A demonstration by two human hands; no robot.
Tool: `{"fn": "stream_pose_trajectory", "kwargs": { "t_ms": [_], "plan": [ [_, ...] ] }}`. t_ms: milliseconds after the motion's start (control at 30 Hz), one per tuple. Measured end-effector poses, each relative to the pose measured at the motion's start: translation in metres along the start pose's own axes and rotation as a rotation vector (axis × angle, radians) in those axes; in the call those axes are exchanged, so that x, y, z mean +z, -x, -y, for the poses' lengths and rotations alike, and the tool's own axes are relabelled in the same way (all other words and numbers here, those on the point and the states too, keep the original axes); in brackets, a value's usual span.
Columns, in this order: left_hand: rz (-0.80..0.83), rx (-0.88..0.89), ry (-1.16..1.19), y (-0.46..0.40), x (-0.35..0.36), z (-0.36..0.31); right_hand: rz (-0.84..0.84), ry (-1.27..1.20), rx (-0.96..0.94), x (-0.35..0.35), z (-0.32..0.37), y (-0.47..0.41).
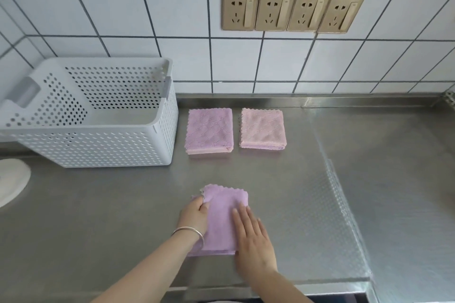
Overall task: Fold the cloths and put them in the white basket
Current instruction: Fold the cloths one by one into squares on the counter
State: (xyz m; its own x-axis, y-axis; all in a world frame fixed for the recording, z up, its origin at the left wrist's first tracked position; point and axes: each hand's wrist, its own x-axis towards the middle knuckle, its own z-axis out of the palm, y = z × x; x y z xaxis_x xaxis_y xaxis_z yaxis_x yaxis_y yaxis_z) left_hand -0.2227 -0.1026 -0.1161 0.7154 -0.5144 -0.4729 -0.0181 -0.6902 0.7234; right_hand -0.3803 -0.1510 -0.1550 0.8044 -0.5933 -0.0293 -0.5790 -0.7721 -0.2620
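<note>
1. So far, two cloths can be counted as folded: a purple folded cloth and a pink folded cloth lie side by side, apart from each other, at the far part of the steel table, close to the tiled wall.
2. The purple one lies just to the right of the white basket, without clearly touching it; the pink one lies further right.
3. A third purple cloth is being worked at the near middle of the table. It appears folded into a narrow stack, with its scalloped far edge not quite squared.
4. Its far left corner is pinched by the left hand, whose fingers are curled round the fabric; a bangle is worn on that wrist.
5. The right hand is laid flat on the cloth's right side, fingers straight, seemingly pressing or smoothing it.
6. Nothing can be seen inside the basket, which stands at the far left, though part of its floor is hidden by the near wall.
7. By this reading, folding is nearly done and the whole placing stage is left: all three cloths are yet to be put in the basket.
8. Whether more cloths wait outside the view cannot be told.
</note>
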Motion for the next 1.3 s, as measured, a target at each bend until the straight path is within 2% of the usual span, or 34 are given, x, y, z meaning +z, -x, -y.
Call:
{"fn": "stream_pose_trajectory", "kwargs": {
  "t_ms": [133, 367, 467, 600, 667, 733, 833, 967, 1200, 1233, 1300],
  "plan": [
    [-0.003, -0.046, -0.038, -0.009, -0.006, 0.024, 0.099, 0.008, -0.040, 0.015, -0.004, 0.004],
    [-0.049, -0.103, -0.063, -0.012, -0.003, 0.041, 0.104, -0.009, -0.070, 0.026, -0.003, 0.005],
    [-0.138, -0.038, -0.041, -0.008, -0.002, 0.041, 0.122, 0.005, -0.073, 0.026, -0.003, 0.003],
    [-0.280, 0.171, -0.059, 0.004, 0.004, 0.046, 0.074, 0.029, -0.083, 0.013, -0.001, 0.002],
    [-0.330, 0.367, -0.214, 0.011, 0.009, 0.051, 0.087, 0.040, -0.082, 0.005, 0.001, -0.003],
    [-0.202, 0.509, -0.463, 0.015, 0.014, 0.059, 0.110, 0.056, -0.062, 0.005, 0.000, -0.010],
    [-0.024, 0.531, -0.747, 0.012, 0.020, 0.074, 0.145, 0.055, -0.053, 0.014, -0.004, -0.017],
    [-0.045, 0.596, -0.881, 0.001, 0.020, 0.089, 0.115, 0.092, -0.084, 0.025, -0.004, -0.016],
    [-0.132, 0.557, -0.818, -0.001, 0.019, 0.089, 0.125, 0.063, -0.082, 0.028, -0.004, -0.022],
    [-0.188, 0.523, -0.773, 0.000, 0.018, 0.087, 0.106, 0.050, -0.063, 0.025, -0.005, -0.023],
    [-0.374, 0.324, -0.612, 0.006, 0.011, 0.080, 0.062, -0.032, 0.079, 0.011, -0.004, -0.026]
  ]
}}
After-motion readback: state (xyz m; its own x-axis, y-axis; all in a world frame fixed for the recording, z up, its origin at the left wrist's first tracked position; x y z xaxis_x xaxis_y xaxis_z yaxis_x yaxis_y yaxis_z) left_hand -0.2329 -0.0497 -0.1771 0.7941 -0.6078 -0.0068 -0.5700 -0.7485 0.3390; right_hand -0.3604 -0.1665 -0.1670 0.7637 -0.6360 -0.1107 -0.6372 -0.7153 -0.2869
